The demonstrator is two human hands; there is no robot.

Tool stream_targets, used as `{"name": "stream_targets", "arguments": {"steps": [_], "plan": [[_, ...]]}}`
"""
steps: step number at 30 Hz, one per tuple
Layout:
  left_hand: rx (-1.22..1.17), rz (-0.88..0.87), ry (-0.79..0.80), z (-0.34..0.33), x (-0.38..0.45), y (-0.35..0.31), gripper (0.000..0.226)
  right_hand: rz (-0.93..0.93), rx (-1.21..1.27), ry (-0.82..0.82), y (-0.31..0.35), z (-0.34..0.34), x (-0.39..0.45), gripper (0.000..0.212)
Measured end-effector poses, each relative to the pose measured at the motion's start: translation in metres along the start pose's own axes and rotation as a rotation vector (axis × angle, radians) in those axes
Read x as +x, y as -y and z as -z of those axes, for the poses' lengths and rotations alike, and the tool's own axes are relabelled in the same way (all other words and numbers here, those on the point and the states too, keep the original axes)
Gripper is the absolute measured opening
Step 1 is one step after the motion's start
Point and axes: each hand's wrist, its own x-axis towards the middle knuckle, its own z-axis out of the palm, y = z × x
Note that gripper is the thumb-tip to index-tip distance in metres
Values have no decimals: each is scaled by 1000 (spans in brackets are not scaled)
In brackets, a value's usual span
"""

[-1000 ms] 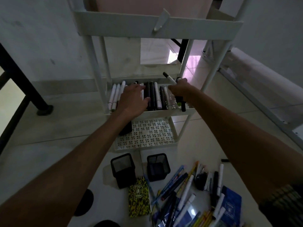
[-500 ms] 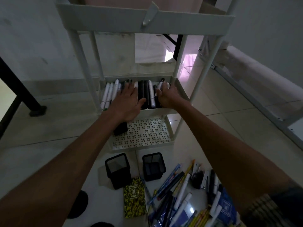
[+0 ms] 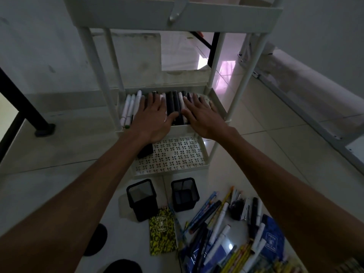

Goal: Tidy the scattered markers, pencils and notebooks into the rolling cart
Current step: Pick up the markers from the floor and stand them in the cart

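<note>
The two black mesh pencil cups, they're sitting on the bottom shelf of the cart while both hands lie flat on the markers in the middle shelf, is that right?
Not quite. In the head view the two black mesh pencil cups stand on the floor in front of the cart, not on its bottom shelf. The rest holds: the left hand and right hand lie flat on the markers in the middle shelf.

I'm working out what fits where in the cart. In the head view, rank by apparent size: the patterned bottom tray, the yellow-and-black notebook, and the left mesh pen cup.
1. Patterned bottom tray, largest.
2-3. Yellow-and-black notebook and left mesh pen cup look alike in size; with the notebook nearer the camera, I won't rank them.
</note>
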Motion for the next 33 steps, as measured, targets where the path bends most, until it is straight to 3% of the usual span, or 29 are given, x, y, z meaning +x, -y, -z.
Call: {"name": "stream_targets", "arguments": {"steps": [4,8,15,20,24,28,33], "plan": [[-160,-108,-198,6,-17,-33,68,88,122,-160,4,3,-31,63],[-387,-208,-302,-4,-50,-66,54,176,187,-333,-1,4,-83,50],[-406,-354,-428,-43,-126,-115,36,40,262,-293,-42,-29,-174,48],[-439,-382,-247,-98,-171,-141,29,-56,258,-180,-78,-68,-240,45],[-401,-249,-8,-148,-208,-148,32,-101,115,129,-111,-91,-292,52],[-271,-145,178,-195,-230,-145,39,-90,-72,349,-138,-102,-327,73],[-273,-36,201,-219,-241,-153,53,-28,-191,445,-167,-114,-339,93]]}}
